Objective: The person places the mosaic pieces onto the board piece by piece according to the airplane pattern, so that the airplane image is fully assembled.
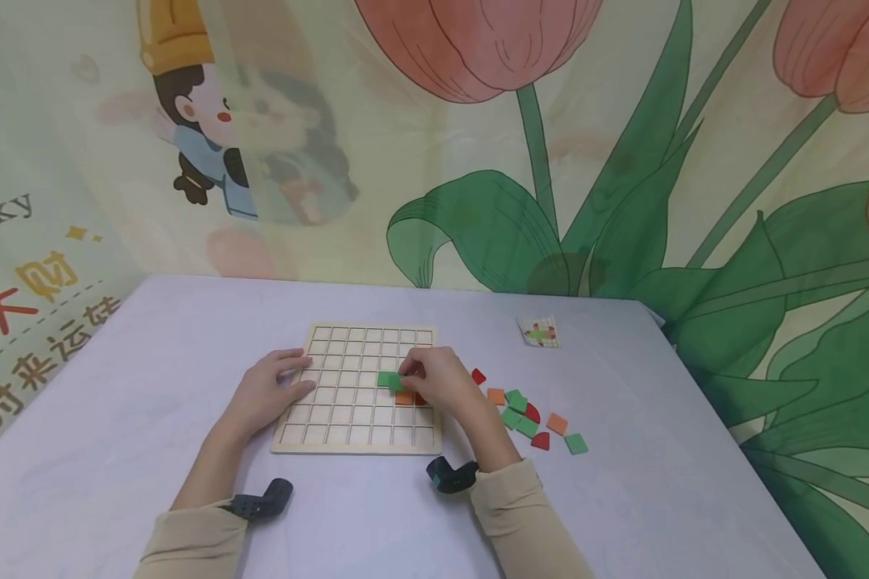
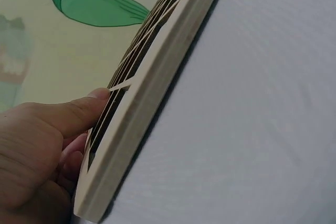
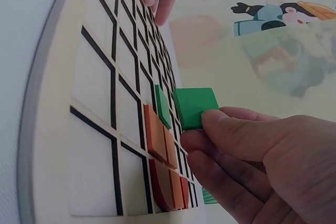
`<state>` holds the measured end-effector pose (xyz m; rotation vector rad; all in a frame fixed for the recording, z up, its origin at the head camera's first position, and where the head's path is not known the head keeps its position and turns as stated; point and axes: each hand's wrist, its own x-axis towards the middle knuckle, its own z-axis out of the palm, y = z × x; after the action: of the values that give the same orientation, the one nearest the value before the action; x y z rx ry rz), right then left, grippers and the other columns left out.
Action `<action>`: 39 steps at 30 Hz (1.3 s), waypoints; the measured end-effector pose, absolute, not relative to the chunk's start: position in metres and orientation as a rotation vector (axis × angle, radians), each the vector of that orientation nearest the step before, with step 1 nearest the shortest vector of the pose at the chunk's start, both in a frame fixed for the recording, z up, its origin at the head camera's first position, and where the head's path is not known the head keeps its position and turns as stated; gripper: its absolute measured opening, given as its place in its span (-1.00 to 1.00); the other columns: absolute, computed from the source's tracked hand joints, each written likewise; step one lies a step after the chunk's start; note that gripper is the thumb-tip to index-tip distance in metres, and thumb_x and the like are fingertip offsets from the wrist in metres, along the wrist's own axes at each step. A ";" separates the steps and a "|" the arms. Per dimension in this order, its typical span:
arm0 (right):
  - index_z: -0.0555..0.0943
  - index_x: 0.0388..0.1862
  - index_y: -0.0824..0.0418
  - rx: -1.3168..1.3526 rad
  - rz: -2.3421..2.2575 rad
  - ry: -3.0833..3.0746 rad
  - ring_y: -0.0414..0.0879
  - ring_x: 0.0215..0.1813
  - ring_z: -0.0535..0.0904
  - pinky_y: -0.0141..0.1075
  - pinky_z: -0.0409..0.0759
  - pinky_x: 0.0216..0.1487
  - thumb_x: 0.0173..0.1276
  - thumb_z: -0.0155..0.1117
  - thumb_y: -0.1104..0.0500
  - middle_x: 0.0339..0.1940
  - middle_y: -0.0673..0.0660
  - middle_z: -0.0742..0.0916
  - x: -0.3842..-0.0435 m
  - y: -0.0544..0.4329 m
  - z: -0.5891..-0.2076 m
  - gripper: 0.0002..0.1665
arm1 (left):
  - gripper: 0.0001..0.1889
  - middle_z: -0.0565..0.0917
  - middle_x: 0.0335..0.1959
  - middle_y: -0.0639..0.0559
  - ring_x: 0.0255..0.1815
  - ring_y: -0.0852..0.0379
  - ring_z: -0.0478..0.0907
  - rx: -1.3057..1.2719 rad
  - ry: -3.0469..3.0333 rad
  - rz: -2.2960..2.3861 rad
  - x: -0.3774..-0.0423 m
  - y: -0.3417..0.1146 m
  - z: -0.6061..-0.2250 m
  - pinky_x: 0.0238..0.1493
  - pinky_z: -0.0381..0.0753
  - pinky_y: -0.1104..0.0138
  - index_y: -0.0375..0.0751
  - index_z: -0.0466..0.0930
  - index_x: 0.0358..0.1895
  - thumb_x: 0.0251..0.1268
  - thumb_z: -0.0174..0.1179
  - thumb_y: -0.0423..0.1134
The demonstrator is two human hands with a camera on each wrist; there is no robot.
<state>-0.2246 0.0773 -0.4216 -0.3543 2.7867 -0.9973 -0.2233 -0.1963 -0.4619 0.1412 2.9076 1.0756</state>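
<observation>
Head view: grid board (image 1: 333, 414) on white tablecloth (image 1: 362, 515); cloth extends past every board edge, loose tiles (image 1: 527, 426) taking up room off the right edge. Left hand (image 1: 264, 394) spread, touching left edge; right hand (image 1: 438, 382) over board. Right wrist view: right thumb and fingers pinch a green tile (image 3: 195, 109) near orange tiles (image 3: 155, 132) and red pieces (image 3: 164, 187), partly hidden in head view. Left wrist view: board's side face, thumb at rim.

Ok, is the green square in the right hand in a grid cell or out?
Out: the right wrist view shows the right hand pinching the green square, tilted against the board, not lying flat.
</observation>
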 end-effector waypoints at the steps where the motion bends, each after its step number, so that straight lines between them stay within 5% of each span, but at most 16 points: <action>1: 0.65 -0.25 0.04 -0.354 -0.998 2.782 -0.17 -0.27 0.54 -0.44 0.56 -0.27 0.23 0.36 0.17 -0.32 -0.06 0.68 -0.224 0.076 -0.422 -0.89 | -0.46 0.30 0.39 -0.24 0.42 -0.30 0.15 0.139 2.908 1.079 -0.223 -0.196 -0.462 0.32 0.24 -0.10 -0.30 0.45 0.24 0.25 0.22 -0.10; 13: 0.64 -0.28 0.01 -0.341 -0.974 2.779 -0.19 -0.27 0.55 -0.44 0.57 -0.22 0.22 0.37 0.17 -0.32 -0.08 0.68 -0.221 0.070 -0.421 -0.90 | -0.37 0.44 0.15 -0.30 0.05 -0.16 0.47 0.043 2.911 1.067 -0.220 -0.194 -0.455 0.00 0.49 0.04 -0.32 0.39 0.28 0.21 0.26 -0.06; 21: 0.65 -0.29 0.01 -0.340 -0.969 2.775 -0.19 -0.25 0.57 -0.45 0.58 -0.25 0.22 0.38 0.17 -0.32 -0.08 0.68 -0.222 0.071 -0.423 -0.90 | -0.34 0.58 0.03 -0.24 -0.20 0.03 0.48 0.059 2.901 1.071 -0.221 -0.194 -0.453 -0.25 0.39 0.33 -0.31 0.38 0.30 0.17 0.30 -0.08; 31: 0.66 -0.30 0.03 -0.349 -0.955 2.773 -0.19 -0.28 0.55 -0.45 0.56 -0.25 0.21 0.39 0.18 -0.36 -0.08 0.67 -0.219 0.070 -0.423 -0.91 | -0.40 0.53 -0.15 -0.10 -0.19 0.07 0.45 0.169 2.817 1.101 -0.220 -0.201 -0.451 -0.19 0.42 0.30 -0.32 0.40 0.28 0.18 0.29 -0.15; 39: 0.67 -0.32 0.04 -0.375 -0.913 2.796 -0.22 -0.33 0.53 -0.48 0.53 -0.30 0.21 0.39 0.16 -0.41 -0.10 0.67 -0.220 0.068 -0.424 -0.93 | -0.43 0.57 -0.07 -0.14 -0.08 0.04 0.50 0.282 2.737 1.175 -0.218 -0.212 -0.449 -0.05 0.48 0.23 -0.36 0.41 0.26 0.18 0.28 -0.25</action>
<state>-0.2201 0.0678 -0.4243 -0.3748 2.7963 -0.9129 -0.2183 -0.2117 -0.4492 0.2816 2.7365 1.1748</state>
